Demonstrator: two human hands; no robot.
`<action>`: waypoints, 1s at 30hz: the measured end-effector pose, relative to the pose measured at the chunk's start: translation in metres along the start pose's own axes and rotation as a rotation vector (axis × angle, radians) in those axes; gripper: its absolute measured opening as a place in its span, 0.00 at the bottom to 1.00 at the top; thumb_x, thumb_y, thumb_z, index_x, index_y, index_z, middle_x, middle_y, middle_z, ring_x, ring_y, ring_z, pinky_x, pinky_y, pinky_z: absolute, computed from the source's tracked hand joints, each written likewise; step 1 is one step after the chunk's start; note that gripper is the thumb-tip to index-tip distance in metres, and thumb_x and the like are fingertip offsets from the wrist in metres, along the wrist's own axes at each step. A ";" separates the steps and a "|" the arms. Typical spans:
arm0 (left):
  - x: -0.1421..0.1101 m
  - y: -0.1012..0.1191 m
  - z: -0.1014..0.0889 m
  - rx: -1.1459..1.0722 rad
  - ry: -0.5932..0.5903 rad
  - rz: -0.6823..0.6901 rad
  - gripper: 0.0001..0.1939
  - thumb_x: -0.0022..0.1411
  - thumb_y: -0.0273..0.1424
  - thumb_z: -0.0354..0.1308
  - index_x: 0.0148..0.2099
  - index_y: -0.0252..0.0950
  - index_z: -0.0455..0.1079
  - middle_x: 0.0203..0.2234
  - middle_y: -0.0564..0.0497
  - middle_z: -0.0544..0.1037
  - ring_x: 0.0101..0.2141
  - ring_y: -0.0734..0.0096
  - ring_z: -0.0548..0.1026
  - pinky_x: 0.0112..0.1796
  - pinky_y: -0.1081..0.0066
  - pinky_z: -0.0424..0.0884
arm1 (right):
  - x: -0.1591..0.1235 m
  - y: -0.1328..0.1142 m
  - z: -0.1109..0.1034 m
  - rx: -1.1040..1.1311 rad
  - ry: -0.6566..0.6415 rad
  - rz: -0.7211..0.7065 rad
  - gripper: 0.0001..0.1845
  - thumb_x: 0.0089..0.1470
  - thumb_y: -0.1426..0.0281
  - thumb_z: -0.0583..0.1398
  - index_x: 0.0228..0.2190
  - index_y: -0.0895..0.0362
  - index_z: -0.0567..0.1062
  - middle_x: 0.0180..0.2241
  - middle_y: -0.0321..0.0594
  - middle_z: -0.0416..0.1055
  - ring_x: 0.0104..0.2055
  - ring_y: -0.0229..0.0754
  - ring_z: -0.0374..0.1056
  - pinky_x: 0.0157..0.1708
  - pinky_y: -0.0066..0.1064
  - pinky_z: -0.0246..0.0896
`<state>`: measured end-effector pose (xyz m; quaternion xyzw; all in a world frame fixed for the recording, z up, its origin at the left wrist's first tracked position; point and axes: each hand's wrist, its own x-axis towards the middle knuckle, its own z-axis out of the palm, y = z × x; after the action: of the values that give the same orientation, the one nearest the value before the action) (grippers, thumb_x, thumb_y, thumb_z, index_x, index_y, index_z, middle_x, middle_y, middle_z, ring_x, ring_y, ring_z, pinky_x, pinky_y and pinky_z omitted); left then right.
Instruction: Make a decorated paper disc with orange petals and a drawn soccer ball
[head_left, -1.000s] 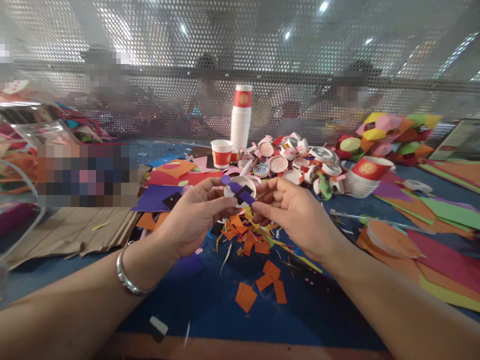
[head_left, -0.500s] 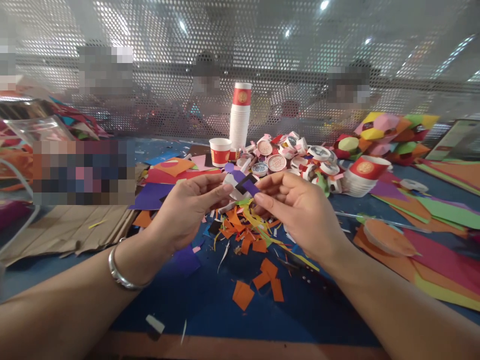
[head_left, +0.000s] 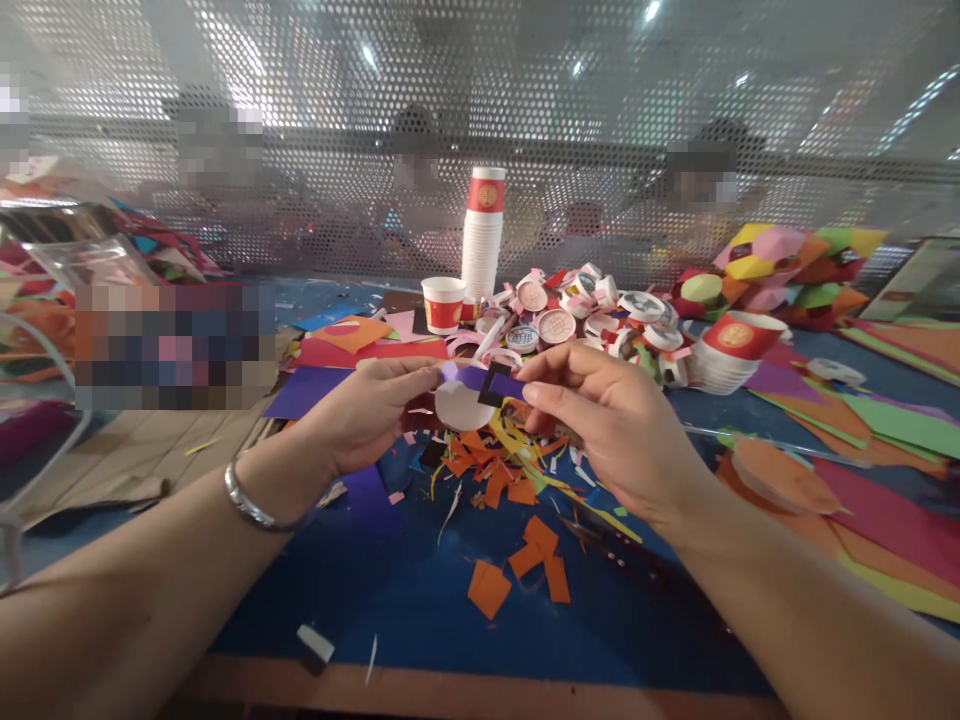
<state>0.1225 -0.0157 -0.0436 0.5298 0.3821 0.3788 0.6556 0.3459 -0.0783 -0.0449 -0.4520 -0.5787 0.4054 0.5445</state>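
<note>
My left hand (head_left: pixel 367 412) is closed, its fingers at the left edge of a round white piece (head_left: pixel 466 408), which looks like the bottom cut from a paper cup. Across the top of that piece runs a purple paper strip (head_left: pixel 472 378) with a rounded left end. A bent black paper piece (head_left: pixel 491 386) crosses the strip near its right end. My right hand (head_left: pixel 592 418) pinches this right end between thumb and fingers. Whether the strip is stuck to the white piece, I cannot tell. Orange, yellow and black paper scraps (head_left: pixel 491 460) lie beneath my hands.
Behind my hands are a pile of cut cup bottoms (head_left: pixel 556 325), a tall paper cup stack (head_left: pixel 481 240) and a single cup (head_left: pixel 444 306). More cups (head_left: pixel 739 352) lean at right beside coloured sheets (head_left: pixel 900 425). Cardboard (head_left: pixel 142 455) lies left; a perforated metal panel (head_left: pixel 315 180) stands behind.
The white piece has turned from its hollow side to a flat face and sits slightly lower left. The purple strip and black piece have swung closer to level. Both hands keep their grip.
</note>
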 end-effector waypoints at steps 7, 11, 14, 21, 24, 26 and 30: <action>0.003 0.002 -0.006 0.028 -0.023 -0.098 0.15 0.54 0.40 0.76 0.35 0.33 0.82 0.30 0.45 0.82 0.27 0.70 0.77 0.25 0.74 0.71 | 0.000 -0.003 0.000 0.084 -0.015 0.081 0.02 0.54 0.70 0.66 0.32 0.54 0.78 0.21 0.32 0.73 0.25 0.35 0.70 0.27 0.28 0.65; 0.001 0.003 -0.001 0.075 -0.032 -0.117 0.16 0.55 0.39 0.75 0.43 0.36 0.85 0.31 0.46 0.83 0.24 0.73 0.74 0.22 0.75 0.68 | -0.001 -0.003 0.002 0.063 -0.126 0.097 0.02 0.53 0.70 0.66 0.31 0.55 0.77 0.23 0.32 0.72 0.24 0.34 0.69 0.27 0.29 0.66; -0.002 0.004 0.003 0.107 -0.055 -0.104 0.15 0.54 0.40 0.76 0.41 0.36 0.85 0.31 0.45 0.84 0.25 0.72 0.74 0.24 0.74 0.69 | -0.002 -0.002 0.004 0.008 -0.212 0.115 0.02 0.52 0.71 0.65 0.30 0.55 0.77 0.26 0.32 0.72 0.24 0.33 0.69 0.27 0.29 0.66; -0.007 0.007 0.010 0.156 -0.153 -0.147 0.14 0.57 0.38 0.74 0.40 0.32 0.82 0.33 0.48 0.82 0.29 0.74 0.77 0.28 0.77 0.74 | 0.000 0.004 0.006 -0.101 -0.267 0.161 0.04 0.52 0.70 0.64 0.33 0.55 0.77 0.28 0.33 0.73 0.26 0.34 0.69 0.28 0.29 0.64; -0.007 0.008 0.012 0.175 -0.161 -0.131 0.14 0.58 0.38 0.74 0.39 0.32 0.81 0.31 0.50 0.80 0.27 0.78 0.74 0.25 0.80 0.70 | 0.000 0.006 0.006 -0.114 -0.257 0.147 0.04 0.53 0.69 0.64 0.33 0.55 0.77 0.29 0.34 0.74 0.27 0.35 0.69 0.28 0.30 0.65; -0.007 0.008 0.012 0.155 -0.163 -0.123 0.14 0.58 0.38 0.74 0.39 0.32 0.81 0.32 0.49 0.81 0.28 0.77 0.76 0.27 0.79 0.72 | -0.001 0.007 0.006 -0.106 -0.248 0.137 0.05 0.53 0.68 0.65 0.33 0.55 0.76 0.29 0.34 0.74 0.27 0.36 0.69 0.28 0.31 0.65; -0.007 0.007 0.010 0.087 -0.187 -0.132 0.10 0.62 0.34 0.71 0.43 0.33 0.81 0.39 0.46 0.84 0.37 0.70 0.81 0.38 0.74 0.78 | -0.001 0.007 0.005 -0.097 -0.226 0.109 0.07 0.53 0.67 0.67 0.33 0.55 0.75 0.28 0.32 0.73 0.28 0.36 0.69 0.29 0.31 0.66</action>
<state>0.1281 -0.0247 -0.0341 0.5645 0.3695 0.2667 0.6882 0.3411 -0.0771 -0.0518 -0.4599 -0.6299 0.4541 0.4307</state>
